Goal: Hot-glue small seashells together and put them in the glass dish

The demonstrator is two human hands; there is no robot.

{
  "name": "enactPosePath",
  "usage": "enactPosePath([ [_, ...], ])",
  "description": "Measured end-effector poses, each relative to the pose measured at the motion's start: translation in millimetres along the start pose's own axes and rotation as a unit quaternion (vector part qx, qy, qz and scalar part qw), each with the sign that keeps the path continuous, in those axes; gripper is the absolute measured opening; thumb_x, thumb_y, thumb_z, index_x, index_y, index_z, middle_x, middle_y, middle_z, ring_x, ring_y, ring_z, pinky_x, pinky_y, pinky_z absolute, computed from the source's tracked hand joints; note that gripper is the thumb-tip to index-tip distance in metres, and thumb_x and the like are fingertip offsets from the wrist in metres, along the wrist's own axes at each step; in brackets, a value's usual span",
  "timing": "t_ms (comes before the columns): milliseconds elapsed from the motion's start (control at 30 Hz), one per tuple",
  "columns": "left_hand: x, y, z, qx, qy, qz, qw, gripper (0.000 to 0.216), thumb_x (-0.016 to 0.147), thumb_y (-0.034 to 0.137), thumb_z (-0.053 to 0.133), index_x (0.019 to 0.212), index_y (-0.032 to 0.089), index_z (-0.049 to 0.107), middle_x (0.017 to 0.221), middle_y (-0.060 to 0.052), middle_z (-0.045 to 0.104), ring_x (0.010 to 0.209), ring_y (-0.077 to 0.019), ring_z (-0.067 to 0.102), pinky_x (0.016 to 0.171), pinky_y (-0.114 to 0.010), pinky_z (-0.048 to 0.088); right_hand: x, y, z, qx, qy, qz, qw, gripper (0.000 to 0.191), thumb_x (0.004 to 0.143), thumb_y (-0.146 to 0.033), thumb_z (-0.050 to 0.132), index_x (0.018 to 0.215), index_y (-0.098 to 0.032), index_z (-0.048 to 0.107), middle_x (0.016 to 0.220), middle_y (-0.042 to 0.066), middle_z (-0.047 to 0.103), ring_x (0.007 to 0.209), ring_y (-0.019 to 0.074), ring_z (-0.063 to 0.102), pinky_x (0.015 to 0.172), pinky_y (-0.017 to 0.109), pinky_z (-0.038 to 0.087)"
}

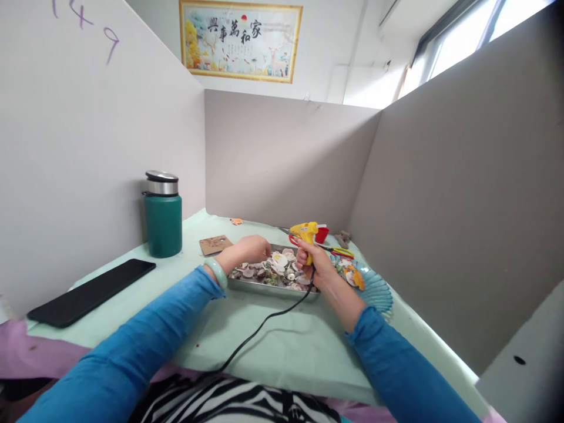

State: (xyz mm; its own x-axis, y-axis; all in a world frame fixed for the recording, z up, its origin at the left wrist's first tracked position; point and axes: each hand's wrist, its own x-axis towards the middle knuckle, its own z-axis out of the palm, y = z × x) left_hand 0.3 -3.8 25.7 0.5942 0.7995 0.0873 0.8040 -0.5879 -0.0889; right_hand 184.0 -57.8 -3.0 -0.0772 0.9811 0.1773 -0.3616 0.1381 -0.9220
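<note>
Glue gun in curled right hand, left hand beside shells, its grasp unclear.

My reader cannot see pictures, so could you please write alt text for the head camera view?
A person's right hand grips a yellow glue gun while the left hand is over a metal tray of shells. A green bottle stands at left, a blue dish at right.
</note>
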Motion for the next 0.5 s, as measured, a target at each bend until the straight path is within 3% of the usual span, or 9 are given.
enactPosePath([
  [67,6,7,4,0.037,-0.016,-0.006,0.999,0.033,0.077,0.027,0.051,0.107,0.028,0.066,0.103,-0.006,0.068,0.092,-0.0211,0.062,0.076,-0.026,0.046,-1,-1,1,-0.001,-0.002,0.003,1.000,0.034,0.064,-0.040,0.073,0.068,-0.022,0.044,0.043,-0.008,0.040,0.037,0.0072,0.035,0.036,0.023,0.031],
  [200,16,9,11,0.062,-0.042,-0.020,0.997,0.030,0.073,0.020,0.055,0.098,0.020,0.070,0.098,-0.013,0.069,0.086,-0.0251,0.064,0.073,-0.030,0.047,-2,-1,2,-0.007,-0.005,-0.001,1.000,0.035,0.064,-0.040,0.073,0.068,-0.022,0.043,0.043,-0.008,0.040,0.037,0.0074,0.036,0.036,0.023,0.031],
  [367,17,4,13,0.080,-0.063,0.005,0.995,0.027,0.070,0.020,0.057,0.094,0.023,0.071,0.096,-0.011,0.069,0.085,-0.0236,0.064,0.072,-0.029,0.048,0,2,1,0.003,0.003,0.003,1.000,0.037,0.062,-0.040,0.074,0.072,-0.021,0.044,0.044,-0.008,0.042,0.037,0.0068,0.036,0.036,0.022,0.031],
  [500,16,2,10,0.098,-0.070,-0.010,0.993,0.025,0.072,0.019,0.055,0.092,0.016,0.071,0.096,-0.017,0.068,0.085,-0.0266,0.064,0.073,-0.033,0.048,0,3,0,0.007,0.005,0.002,1.000,0.037,0.063,-0.041,0.074,0.073,-0.022,0.044,0.043,-0.008,0.042,0.037,0.0070,0.036,0.035,0.022,0.031],
])
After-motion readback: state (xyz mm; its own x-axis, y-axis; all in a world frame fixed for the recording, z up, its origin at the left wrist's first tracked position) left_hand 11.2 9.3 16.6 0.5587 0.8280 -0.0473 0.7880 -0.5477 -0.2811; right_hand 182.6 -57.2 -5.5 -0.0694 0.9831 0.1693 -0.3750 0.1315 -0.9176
